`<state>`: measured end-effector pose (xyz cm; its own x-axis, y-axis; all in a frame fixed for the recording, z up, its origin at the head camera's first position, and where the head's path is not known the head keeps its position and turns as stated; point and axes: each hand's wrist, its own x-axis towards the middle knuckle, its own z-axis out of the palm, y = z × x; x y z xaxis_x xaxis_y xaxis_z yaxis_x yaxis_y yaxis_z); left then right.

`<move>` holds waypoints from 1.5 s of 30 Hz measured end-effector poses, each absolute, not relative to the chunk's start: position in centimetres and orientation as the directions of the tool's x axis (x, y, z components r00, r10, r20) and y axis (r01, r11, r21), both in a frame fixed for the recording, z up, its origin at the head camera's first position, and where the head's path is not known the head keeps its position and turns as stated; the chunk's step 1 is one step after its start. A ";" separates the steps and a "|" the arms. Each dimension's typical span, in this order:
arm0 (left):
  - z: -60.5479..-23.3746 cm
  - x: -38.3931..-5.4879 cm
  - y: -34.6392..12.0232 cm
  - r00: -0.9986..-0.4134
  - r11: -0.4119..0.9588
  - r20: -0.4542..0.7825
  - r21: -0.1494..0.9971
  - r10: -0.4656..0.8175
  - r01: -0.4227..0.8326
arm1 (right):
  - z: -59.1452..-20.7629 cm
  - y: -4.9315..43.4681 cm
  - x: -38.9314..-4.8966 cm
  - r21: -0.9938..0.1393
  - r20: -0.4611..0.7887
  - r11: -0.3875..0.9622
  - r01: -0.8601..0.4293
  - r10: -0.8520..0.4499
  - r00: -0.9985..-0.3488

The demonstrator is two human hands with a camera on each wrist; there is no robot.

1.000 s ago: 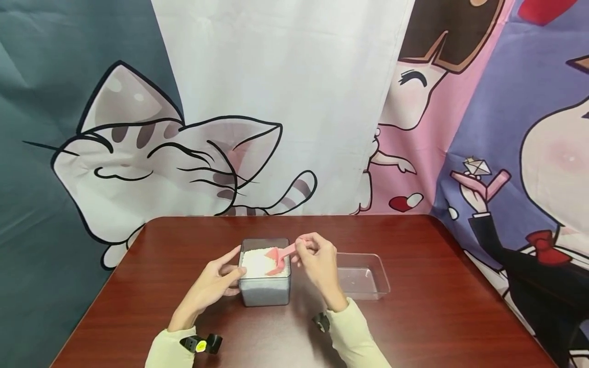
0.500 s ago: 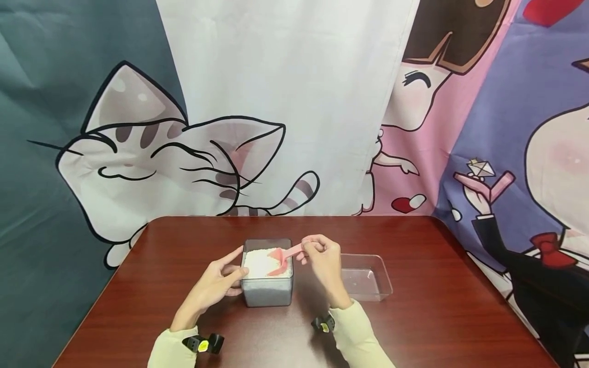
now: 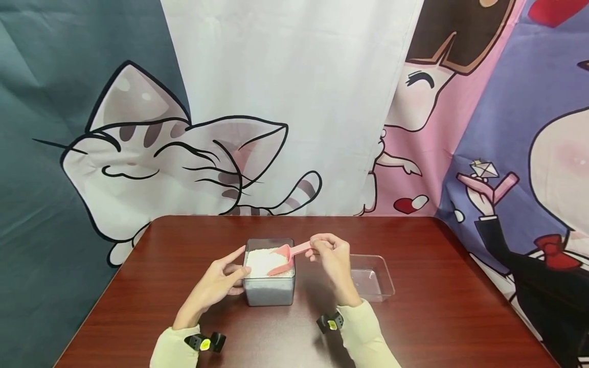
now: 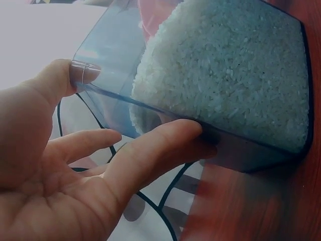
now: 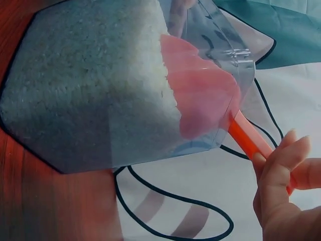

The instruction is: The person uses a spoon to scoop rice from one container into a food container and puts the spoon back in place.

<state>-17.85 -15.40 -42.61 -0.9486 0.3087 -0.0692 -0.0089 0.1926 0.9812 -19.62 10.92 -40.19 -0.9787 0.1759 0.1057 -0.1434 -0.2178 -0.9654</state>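
A square, see-through bluish-grey container [image 3: 269, 291] full of white rice [image 4: 225, 75] stands on the table. My left hand [image 3: 215, 285] holds its left side, with the thumb hooked over the rim and the fingers along the wall. A pink scoop [image 3: 284, 259] lies across the top of the rice, its mouth facing left. My right hand [image 3: 332, 258] pinches the end of the scoop's handle, just beyond the container's right rim. In the right wrist view, the scoop's bowl [image 5: 203, 95] shows through the clear wall, its front edge sunk in the rice.
A low, clear plastic box [image 3: 370, 278] sits on the table [image 3: 432, 306] to the right, partly behind my right hand. A printed cloth [image 3: 294, 76] with cartoon figures hangs behind the table's far edge.
My right hand has drawn the pink scoop slightly right, so more of its bowl shows above the rice. The left hand keeps its hold on the container; the whole view has shifted slightly.
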 end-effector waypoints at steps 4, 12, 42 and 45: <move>-42.3 -17.8 -15.5 -0.945 0.160 -0.079 0.987 0.316 -0.029 | -40.0 10.9 -19.6 -0.966 0.093 -0.225 -0.130 0.168 -0.981; -42.3 -17.8 -15.7 -0.943 0.139 -0.107 0.988 0.314 -0.066 | -39.6 10.9 -19.5 -0.964 0.081 -0.236 -0.123 0.179 -0.980; -41.9 -17.6 -15.7 -0.947 0.116 -0.114 0.990 0.302 -0.082 | -39.8 12.0 -19.8 -0.897 -0.015 -0.440 -0.048 0.140 -0.990; -42.0 -17.6 -15.6 -0.947 0.122 -0.123 0.988 0.297 -0.090 | -39.9 12.1 -19.8 -0.896 -0.023 -0.443 -0.039 0.135 -0.991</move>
